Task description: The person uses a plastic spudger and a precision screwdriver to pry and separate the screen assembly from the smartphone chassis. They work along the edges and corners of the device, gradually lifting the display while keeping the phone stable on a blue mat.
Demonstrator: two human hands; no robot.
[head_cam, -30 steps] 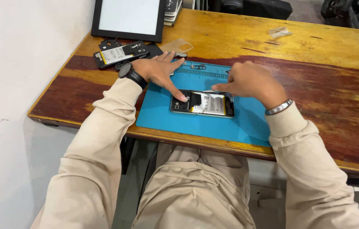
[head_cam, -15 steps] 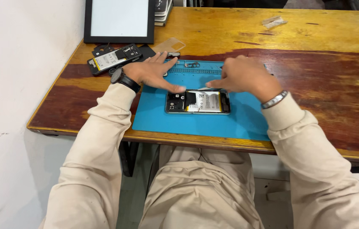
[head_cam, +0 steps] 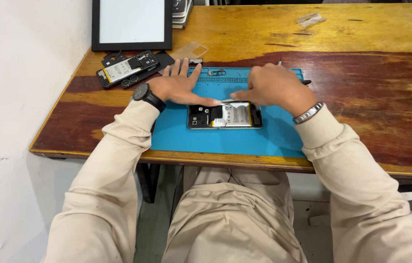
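Note:
An opened phone (head_cam: 225, 116), back cover off and battery showing, lies flat on a blue work mat (head_cam: 225, 139). My left hand (head_cam: 179, 87) rests flat on the mat behind the phone with fingers spread, its thumb stretched along the phone's top edge. My right hand (head_cam: 274, 86) is curled over the phone's upper right. Its fingertips pinch a thin tool (head_cam: 228, 100) at the top edge, close to my left thumb. A dark end pokes out past the knuckles.
The mat lies on a worn wooden table (head_cam: 362, 73). At the back left are a second opened phone with loose parts (head_cam: 127, 69), a clear phone case (head_cam: 190, 50) and a dark-framed tablet (head_cam: 132, 23). A white wall runs along the left.
My left hand has spread flat with its thumb now along the phone's top edge. My right hand stays at the same edge. The view has shifted slightly.

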